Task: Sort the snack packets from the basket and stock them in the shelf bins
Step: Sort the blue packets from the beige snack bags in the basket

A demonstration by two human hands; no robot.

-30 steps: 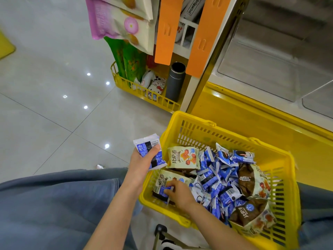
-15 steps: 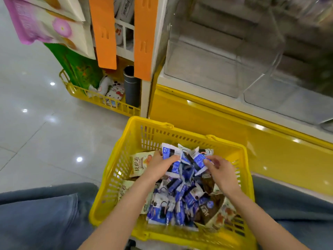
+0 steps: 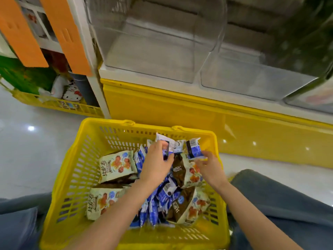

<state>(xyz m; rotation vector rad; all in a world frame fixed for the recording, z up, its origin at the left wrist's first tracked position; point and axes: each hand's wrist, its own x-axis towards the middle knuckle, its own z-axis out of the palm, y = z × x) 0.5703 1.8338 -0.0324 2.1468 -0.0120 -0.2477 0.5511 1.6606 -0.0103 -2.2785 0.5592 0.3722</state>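
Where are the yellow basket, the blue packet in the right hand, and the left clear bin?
Basket (image 3: 153, 126): head view, far rim.
Blue packet (image 3: 193, 148): head view, blue face, pinched by right hand (image 3: 209, 165).
Left clear bin (image 3: 153, 56): head view, bare bottom.

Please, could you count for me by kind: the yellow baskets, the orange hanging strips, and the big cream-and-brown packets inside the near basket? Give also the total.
Yellow baskets: 2, the near basket and the far-left basket
Orange strips: 2
Big cream-and-brown packets: 4 in plain sight
Total: 8
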